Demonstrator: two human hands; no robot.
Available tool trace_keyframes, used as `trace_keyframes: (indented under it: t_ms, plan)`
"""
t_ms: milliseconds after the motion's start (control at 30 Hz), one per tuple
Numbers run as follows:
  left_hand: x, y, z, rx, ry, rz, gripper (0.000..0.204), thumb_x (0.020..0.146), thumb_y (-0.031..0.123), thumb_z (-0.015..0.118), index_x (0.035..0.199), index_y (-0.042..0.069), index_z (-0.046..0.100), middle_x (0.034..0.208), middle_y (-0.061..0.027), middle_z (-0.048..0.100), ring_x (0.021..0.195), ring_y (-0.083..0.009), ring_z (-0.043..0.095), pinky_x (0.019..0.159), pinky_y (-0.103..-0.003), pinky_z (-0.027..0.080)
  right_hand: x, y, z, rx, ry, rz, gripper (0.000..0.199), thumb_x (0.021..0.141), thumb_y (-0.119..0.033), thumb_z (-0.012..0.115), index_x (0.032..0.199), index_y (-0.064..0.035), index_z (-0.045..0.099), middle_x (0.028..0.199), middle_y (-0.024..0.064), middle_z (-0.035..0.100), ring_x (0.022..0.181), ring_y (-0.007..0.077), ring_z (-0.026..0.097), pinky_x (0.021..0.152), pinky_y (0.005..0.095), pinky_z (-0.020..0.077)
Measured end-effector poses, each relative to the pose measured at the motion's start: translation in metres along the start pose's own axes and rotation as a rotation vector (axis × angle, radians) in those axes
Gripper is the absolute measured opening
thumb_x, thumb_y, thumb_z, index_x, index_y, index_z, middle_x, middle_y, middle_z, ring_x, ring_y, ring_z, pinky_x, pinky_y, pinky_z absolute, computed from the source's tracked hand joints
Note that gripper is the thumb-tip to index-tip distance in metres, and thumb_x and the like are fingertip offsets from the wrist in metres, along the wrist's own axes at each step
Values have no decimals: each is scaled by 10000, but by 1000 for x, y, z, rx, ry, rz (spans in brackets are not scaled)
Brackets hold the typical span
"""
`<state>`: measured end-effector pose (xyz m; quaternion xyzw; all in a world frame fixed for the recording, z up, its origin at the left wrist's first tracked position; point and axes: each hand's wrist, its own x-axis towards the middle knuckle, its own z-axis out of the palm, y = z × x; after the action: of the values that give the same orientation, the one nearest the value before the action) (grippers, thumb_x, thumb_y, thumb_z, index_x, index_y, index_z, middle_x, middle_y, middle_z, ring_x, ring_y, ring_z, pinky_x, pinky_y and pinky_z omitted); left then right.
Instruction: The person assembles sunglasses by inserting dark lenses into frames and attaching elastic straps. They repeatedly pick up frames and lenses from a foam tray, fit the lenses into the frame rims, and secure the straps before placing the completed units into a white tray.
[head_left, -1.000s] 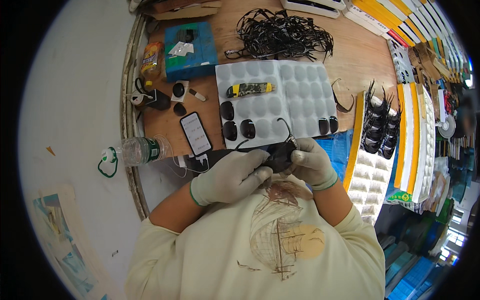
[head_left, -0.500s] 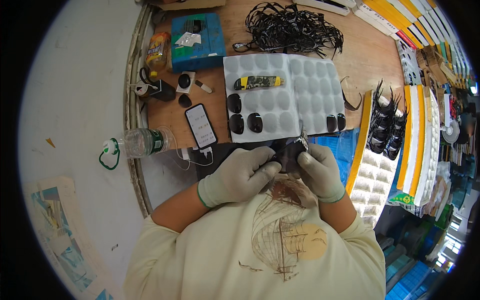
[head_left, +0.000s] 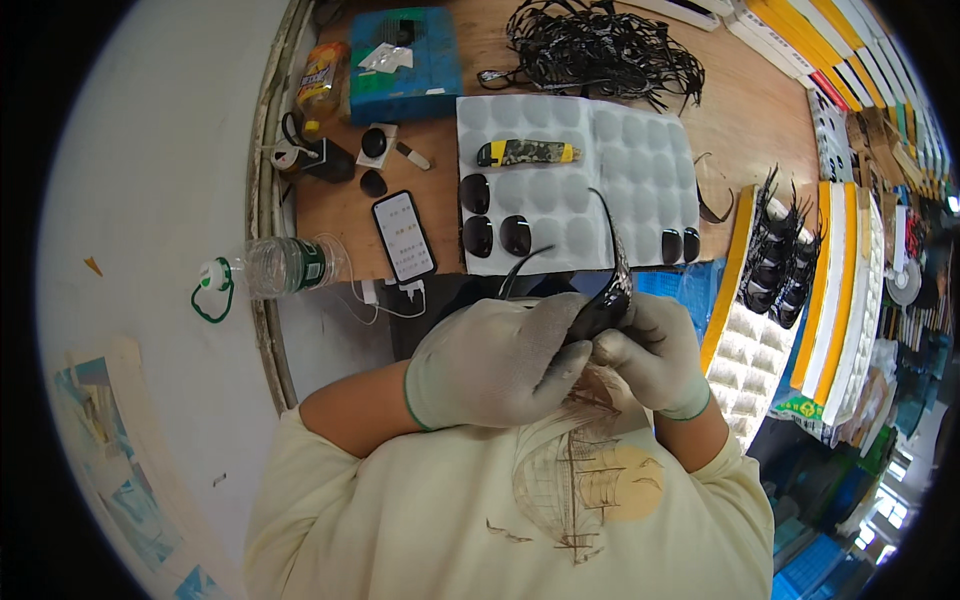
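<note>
A pair of glossy black plastic sunglasses [head_left: 612, 290] is held between both hands, below the near edge of the wooden table, its two curved temples pointed up and away from the fingers. Its left part is clamped between the thumb and fingers of the left hand [head_left: 505, 362], gloved in pale grey fabric with a green cuff edge. Its right part is pinched by the similarly gloved right hand [head_left: 655, 355], whose fingers are curled together behind it; their exact tips are hidden.

Just beyond the fingers, a pale grey moulded sheet with round hollows [head_left: 640, 160] is laid on the wooden table [head_left: 750, 130], with dark tinted lenses [head_left: 515, 236] and a yellow-and-camouflage folding-style knife [head_left: 530, 152] placed on it. Farther beyond, a tangled heap of thin black frames [head_left: 605, 60] is piled. To the fingers' left, a black-edged smartphone with a lit screen [head_left: 404, 236] is seen.
</note>
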<state>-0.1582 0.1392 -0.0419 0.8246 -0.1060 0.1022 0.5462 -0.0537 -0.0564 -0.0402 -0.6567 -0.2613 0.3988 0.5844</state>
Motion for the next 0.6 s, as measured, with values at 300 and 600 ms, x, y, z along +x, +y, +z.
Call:
trace_keyframes:
  t_ms: [300,600]
  plan:
    - [30,-7,-17,288,-186,-141,260,847,154,680,1054,0,646,660,-153,623,560,-310,650,523,-395,509,40,9,-23,-484,203,-321,506,753,-247,848,1124,23,635,922,127,673,954,291,633,850,378,509]
    - [23,-196,-21,467,334,-1082,540,829,446,771,1037,-39,657,960,-159,704,875,-272,668,828,-375,522,55,11,-79,-531,-254,-308,348,874,-182,674,1144,36,645,721,216,580,724,410,589,694,452,477]
